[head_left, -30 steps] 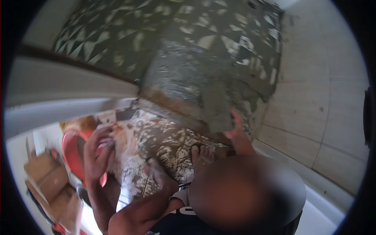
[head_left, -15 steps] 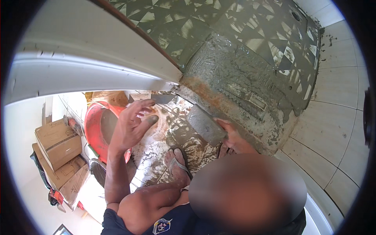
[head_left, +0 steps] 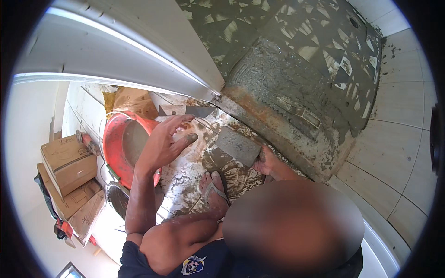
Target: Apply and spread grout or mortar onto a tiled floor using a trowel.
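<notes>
My right hand [head_left: 267, 161] grips one end of a small rectangular tile piece [head_left: 237, 146], its upper face covered in grey mortar. That piece is held low over the muddy floor, just on the near side of the doorway threshold [head_left: 259, 123]. My left hand [head_left: 168, 141] is empty, its fingers apart and the thumb grey with mortar. It hovers beside the red bucket [head_left: 110, 147], which contains something grey. Beyond the threshold spreads a bed of wet grey mortar [head_left: 273, 69] with combed ridges.
Patterned tiles smeared with grey [head_left: 320, 41] cover the far floor, with a drain hole [head_left: 354, 22]. A white door frame [head_left: 153, 55] rises at left. Cardboard boxes [head_left: 69, 162] and an angle grinder [head_left: 88, 143] lie left of the bucket. Tile pieces [head_left: 199, 111] sit beyond my left hand.
The tile piece and my right hand have shifted slightly left and lie flatter. My left hand has moved slightly right, still spread. The whole view has shifted a little.
</notes>
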The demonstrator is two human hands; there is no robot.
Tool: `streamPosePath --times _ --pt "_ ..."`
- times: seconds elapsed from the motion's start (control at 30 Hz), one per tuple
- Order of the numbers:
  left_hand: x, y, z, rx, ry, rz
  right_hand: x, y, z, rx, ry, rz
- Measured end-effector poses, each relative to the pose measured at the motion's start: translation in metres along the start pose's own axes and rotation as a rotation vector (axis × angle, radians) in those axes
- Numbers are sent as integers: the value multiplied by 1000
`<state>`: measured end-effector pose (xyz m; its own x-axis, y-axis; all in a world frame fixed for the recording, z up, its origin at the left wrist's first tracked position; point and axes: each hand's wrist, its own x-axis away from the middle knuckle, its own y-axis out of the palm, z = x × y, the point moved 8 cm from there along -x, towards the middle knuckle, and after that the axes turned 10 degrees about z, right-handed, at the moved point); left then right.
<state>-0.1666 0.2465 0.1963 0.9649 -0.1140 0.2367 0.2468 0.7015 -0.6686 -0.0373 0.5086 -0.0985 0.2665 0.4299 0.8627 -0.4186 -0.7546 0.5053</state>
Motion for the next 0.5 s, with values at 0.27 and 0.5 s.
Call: streamPosePath --times 0.27,0.5 --pt "-11 8 8 6 47 -32 74 -24 -22 212 -97 183" --pt "-18 23 15 -21 135 -49 110 -41 -40 457 -252 297"
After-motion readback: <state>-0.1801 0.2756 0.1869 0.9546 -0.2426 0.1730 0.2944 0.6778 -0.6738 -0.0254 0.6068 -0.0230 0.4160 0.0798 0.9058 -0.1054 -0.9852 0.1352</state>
